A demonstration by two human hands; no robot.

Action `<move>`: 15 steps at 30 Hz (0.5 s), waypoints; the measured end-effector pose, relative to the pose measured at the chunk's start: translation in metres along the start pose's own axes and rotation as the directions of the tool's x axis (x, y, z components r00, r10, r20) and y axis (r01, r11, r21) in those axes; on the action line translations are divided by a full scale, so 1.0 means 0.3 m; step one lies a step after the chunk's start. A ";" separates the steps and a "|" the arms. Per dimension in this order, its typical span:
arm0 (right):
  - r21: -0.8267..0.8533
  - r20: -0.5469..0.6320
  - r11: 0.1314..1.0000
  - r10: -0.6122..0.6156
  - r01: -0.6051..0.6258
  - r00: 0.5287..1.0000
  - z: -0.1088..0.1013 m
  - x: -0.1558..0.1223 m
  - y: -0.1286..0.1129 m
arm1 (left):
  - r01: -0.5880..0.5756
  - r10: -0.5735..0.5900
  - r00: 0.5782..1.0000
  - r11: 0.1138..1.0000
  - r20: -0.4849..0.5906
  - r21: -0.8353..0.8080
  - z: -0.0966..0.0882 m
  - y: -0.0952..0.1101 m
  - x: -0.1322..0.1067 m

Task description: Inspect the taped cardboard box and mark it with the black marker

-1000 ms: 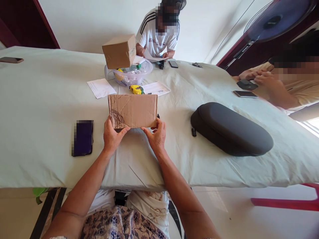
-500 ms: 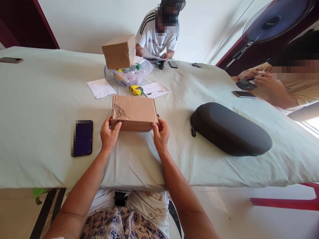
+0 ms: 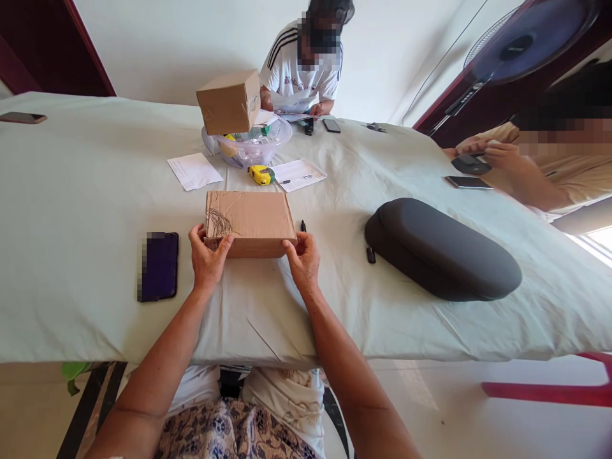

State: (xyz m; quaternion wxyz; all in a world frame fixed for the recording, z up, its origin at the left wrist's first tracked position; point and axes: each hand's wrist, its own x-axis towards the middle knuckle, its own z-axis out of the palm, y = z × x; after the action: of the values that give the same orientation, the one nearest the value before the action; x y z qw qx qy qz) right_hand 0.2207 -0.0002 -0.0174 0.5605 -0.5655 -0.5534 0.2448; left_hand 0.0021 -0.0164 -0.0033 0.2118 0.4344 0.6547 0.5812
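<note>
Cardboard box (image 3: 255, 217) shifted left in hands (image 3: 208, 260) (image 3: 305, 262); brown, dark-scribbled at left.

- Seems a room in a home, though a small office cannot be ruled out
- Long, pale green, cloth-covered table (image 3: 95, 255) filling the middle
- Plain white wall (image 3: 167, 44), far side
- Dark red, panelled doorway (image 3: 48, 48), far left
- Round blue-and-black electric fan (image 3: 540, 48), far right
- Glossy pale floor (image 3: 411, 395), near right

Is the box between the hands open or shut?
The box looks shut: its top and front are flat, with no flap raised. Its far side and underside are hidden.
</note>
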 end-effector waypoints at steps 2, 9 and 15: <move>-0.057 -0.027 0.998 -0.020 0.019 0.999 0.005 -0.007 -0.001 | -0.022 0.022 1.000 0.999 0.001 0.027 -0.003 0.013 -0.001; -0.016 -0.153 1.000 -0.005 0.003 0.988 0.043 -0.031 -0.001 | -0.024 0.025 0.999 0.999 0.033 -0.045 0.012 0.028 -0.029; 0.002 -0.128 1.000 0.023 -0.023 0.992 0.027 -0.030 -0.006 | -0.113 0.114 0.993 0.993 0.023 -0.013 0.017 0.025 -0.038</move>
State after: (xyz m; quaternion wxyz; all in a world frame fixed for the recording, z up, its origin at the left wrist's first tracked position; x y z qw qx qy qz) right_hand 0.2103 -0.0058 -0.0211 0.5922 -0.5861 -0.5098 0.2145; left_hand 0.0146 -0.0232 0.0001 0.1887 0.4763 0.6230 0.5911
